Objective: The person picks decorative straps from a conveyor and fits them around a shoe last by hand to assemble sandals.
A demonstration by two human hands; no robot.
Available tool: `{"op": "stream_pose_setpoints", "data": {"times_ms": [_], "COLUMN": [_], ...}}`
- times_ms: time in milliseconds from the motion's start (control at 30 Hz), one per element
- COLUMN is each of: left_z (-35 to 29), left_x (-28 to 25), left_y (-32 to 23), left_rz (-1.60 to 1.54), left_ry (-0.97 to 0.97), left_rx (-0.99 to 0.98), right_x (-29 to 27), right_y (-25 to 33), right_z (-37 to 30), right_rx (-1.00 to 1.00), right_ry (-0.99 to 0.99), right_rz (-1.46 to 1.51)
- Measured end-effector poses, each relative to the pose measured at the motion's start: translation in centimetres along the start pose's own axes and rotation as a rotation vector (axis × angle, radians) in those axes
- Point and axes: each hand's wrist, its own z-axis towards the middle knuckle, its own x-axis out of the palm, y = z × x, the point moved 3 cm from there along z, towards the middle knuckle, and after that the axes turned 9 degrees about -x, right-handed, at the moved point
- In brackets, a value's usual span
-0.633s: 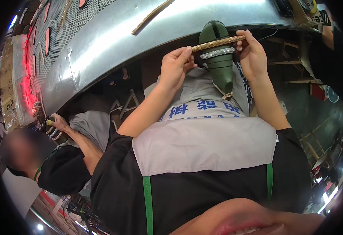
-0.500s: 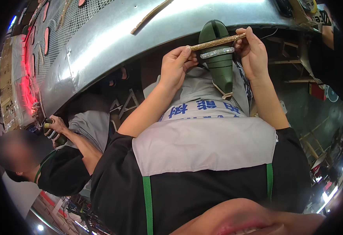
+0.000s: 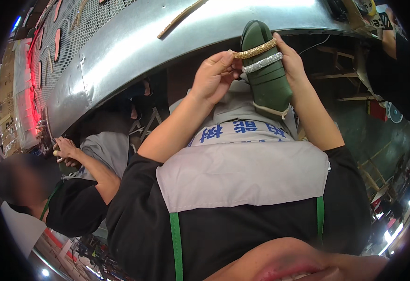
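- Green shoe last held up above the lap, toe pointing away, just under the curved edge of the metal desk.
- Two decorated straps laid across the last: gold strap nearer the toe, silver strap just behind it, roughly parallel and close together but apart.
- Left hand at the left side of the last, thumb and fingers pinched on the left ends of both straps.
- Right hand wrapped round the right side of the last, fingers curled over the strap ends there; exact grip on the far ends hidden behind the last.
- Judged from placement: both straps already draped over the forepart and lined up, so positioning looks mostly done.
- Still open, by the look of it: ends not visibly fixed under the last, no sole in place on it; whether glue is applied cannot be told from here.
- Pale cord or band looped round the heel end of the last, possibly a tie, too small to be sure.
- One loose gold strip lying on the desk beyond the last, to its upper left, untouched.
- Red-pink sole-shaped pieces on mesh far left of the last.
- Another person's hand busy low at the desk edge, well left of the last, apart from this work.
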Motion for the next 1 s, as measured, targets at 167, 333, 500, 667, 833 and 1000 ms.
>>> {"op": "stream_pose_setpoints", "data": {"times_ms": [167, 333, 500, 667, 833, 1000], "left_z": [-1.4, -1.9, -3.9, -3.4, -2.7, -2.1], "left_x": [5.9, 7.8, 9.0, 8.6, 7.8, 6.7], "left_y": [-1.3, -7.2, -9.1, -8.3, -7.5, -6.7], "left_rz": [0.336, 0.391, 0.449, 0.417, 0.347, 0.297], "left_ry": [0.218, 0.097, 0.200, 0.208, 0.202, 0.190], "left_rx": [-0.062, 0.140, 0.425, 0.379, 0.311, 0.264], "right_x": [5.7, 8.9, 8.8, 7.4, 6.2, 5.0], "right_y": [0.3, 2.3, 4.3, 6.6, 5.9, 5.2], "right_z": [-3.2, -4.6, -7.4, -8.1, -8.6, -9.0], "right_rx": [-0.090, 0.103, -0.132, -0.371, -0.419, -0.462], "right_ry": [0.327, 0.126, 0.159, 0.269, 0.232, 0.258], "right_rz": [-0.179, 0.016, -0.091, -0.295, -0.258, -0.212]}}
